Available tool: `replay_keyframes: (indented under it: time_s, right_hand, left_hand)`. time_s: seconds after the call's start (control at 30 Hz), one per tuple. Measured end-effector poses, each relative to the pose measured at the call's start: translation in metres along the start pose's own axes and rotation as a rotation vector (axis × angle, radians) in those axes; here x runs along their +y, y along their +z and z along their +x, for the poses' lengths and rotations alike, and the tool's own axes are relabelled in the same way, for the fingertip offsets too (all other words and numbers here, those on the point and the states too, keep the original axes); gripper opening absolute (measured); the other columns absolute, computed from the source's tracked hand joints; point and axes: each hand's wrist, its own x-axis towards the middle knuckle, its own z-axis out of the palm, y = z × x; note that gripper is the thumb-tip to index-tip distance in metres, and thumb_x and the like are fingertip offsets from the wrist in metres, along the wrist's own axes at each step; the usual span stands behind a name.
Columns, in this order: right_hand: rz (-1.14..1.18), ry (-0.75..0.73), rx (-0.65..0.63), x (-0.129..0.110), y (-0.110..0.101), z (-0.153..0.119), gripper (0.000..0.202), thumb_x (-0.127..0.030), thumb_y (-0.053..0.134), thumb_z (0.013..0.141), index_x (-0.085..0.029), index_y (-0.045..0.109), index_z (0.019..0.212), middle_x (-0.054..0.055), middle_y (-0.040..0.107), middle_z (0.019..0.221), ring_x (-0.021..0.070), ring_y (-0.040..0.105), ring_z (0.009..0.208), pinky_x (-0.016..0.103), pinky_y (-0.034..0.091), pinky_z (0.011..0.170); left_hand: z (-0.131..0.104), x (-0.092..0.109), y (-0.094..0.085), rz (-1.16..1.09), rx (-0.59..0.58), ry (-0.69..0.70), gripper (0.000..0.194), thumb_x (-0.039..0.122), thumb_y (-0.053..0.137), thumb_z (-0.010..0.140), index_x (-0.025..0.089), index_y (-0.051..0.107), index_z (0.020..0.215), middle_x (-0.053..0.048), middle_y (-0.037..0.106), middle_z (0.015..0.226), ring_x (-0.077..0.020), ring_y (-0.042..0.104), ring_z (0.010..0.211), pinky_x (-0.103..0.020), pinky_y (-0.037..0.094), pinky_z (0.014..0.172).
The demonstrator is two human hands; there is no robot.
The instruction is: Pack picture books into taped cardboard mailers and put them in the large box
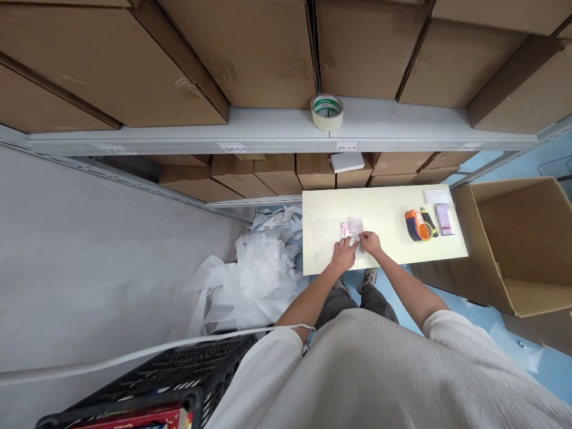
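A small pink-and-white packet (353, 227) lies on the pale yellow table (384, 205), left of its middle. My left hand (344, 253) rests on the packet's lower left part, with its fingers spread over it. At the lower right edge of the packet is my right hand (370, 242), its fingertips pinched together. What the right fingers hold is too small to make out. Something whitish shows between the two hands on the packet.
On the table's right side lie an orange tape dispenser (416, 225), a black-and-yellow cutter (428, 219) and a purple box (444, 219). A tape roll (327, 113) sits on the shelf. An open carton (522, 238) stands right; white sheets (259, 280) are heaped left.
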Motion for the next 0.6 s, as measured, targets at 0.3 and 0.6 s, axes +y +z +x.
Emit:
replay_keyframes:
  time_s: [0.3, 0.6]
  right_hand:
    - [0.196, 0.229, 0.120, 0.004, 0.003, 0.003, 0.030, -0.019, 0.067, 0.074, -0.023, 0.068, 0.104, 0.001, 0.075, 0.088, 0.0211, 0.072, 0.087, 0.030, 0.057, 0.083]
    - [0.287, 0.177, 0.012, -0.027, -0.006, -0.003, 0.035, -0.052, 0.059, 0.096, -0.024, 0.063, 0.075, 0.004, 0.075, 0.081, 0.0208, 0.070, 0.080, 0.030, 0.054, 0.075]
  left_hand:
    - [0.008, -0.005, -0.004, -0.046, -0.038, -0.027, 0.051, 0.030, 0.053, 0.103, 0.030, 0.060, 0.154, -0.011, 0.048, 0.163, -0.0355, 0.045, 0.144, -0.051, 0.046, 0.116]
    - [0.008, 0.011, -0.017, -0.225, 0.056, -0.174, 0.048, 0.057, 0.059, 0.104, 0.023, 0.061, 0.138, -0.014, 0.063, 0.139, -0.0336, 0.061, 0.129, -0.045, 0.049, 0.108]
